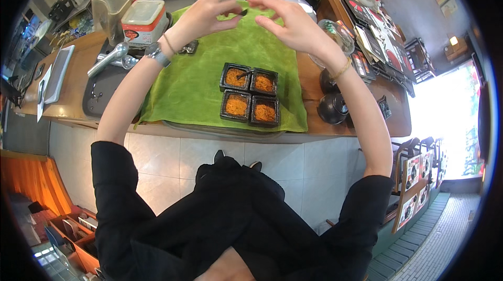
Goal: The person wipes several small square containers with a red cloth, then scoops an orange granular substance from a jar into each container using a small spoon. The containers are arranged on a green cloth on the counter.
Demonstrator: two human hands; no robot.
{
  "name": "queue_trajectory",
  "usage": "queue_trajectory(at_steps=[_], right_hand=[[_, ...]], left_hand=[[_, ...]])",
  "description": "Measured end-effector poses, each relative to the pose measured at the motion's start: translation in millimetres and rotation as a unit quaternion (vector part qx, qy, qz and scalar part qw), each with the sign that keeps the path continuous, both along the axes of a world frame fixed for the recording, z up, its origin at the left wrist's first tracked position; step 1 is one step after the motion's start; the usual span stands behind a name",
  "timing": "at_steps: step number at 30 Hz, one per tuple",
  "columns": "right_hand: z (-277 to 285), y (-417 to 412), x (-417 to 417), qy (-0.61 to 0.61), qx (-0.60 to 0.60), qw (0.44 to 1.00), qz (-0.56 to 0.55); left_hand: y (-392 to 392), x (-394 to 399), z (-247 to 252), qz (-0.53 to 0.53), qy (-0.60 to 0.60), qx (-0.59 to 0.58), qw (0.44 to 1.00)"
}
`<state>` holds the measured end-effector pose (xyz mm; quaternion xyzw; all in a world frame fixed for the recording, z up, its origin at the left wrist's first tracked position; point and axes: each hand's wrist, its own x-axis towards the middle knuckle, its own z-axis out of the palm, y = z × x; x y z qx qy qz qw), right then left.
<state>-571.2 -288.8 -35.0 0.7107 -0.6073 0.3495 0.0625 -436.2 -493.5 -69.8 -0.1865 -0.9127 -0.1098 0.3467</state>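
My left hand (218, 13), with a watch on its wrist, is over the far part of a green cloth (196, 84). Between its thumb and fingers is a small dark object (244, 12), too small to identify. Close by on the right is my right hand (289, 23), slightly blurred, fingers apart and holding nothing. Nearer to me, several square black dishes (250, 94) sit grouped on the cloth, filled with orange, crumbly seasoning (236, 105). A small black spoon (244, 74) rests in the far-left dish. Under my left wrist, a dark glossy item (189, 48) is partly hidden.
Left of the cloth are a lidded plastic tub (143, 21), a clear plastic container (111, 9), metal scoops (114, 59) and a grey tray (108, 96). To the right stand round black pots (333, 108), a glass bowl (336, 35) and stacked menus (379, 37) on the wooden counter (314, 127).
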Motion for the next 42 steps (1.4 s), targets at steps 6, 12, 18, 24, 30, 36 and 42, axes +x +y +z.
queue_trajectory(at_steps=[6, 12, 18, 24, 30, 36, 42], right_hand=[[33, 44, 19, -0.245, 0.147, 0.953, 0.102], [46, 86, 35, -0.430, 0.145, 0.881, 0.136], [51, 117, 38, 0.044, 0.165, 0.984, -0.043], [4, 103, 49, 0.159, 0.213, 0.963, -0.038], [-18, 89, 58, 0.319, 0.208, 0.924, -0.045], [-40, 87, 46, 0.279, 0.196, 0.937, -0.071], [-1, 58, 28, 0.186, 0.145, 0.969, -0.074]], left_hand=[[64, 21, 45, -0.235, 0.081, 0.290, 0.924], [94, 39, 42, -0.221, -0.012, 0.521, 0.824], [15, 59, 40, 0.065, -0.165, 0.028, 0.984], [-25, 78, -8, 0.173, -0.288, 0.025, 0.941], [-29, 79, -27, 0.182, -0.259, -0.001, 0.949], [-39, 86, -28, 0.193, -0.282, 0.021, 0.940], [-41, 86, -19, 0.209, -0.312, 0.041, 0.926]])
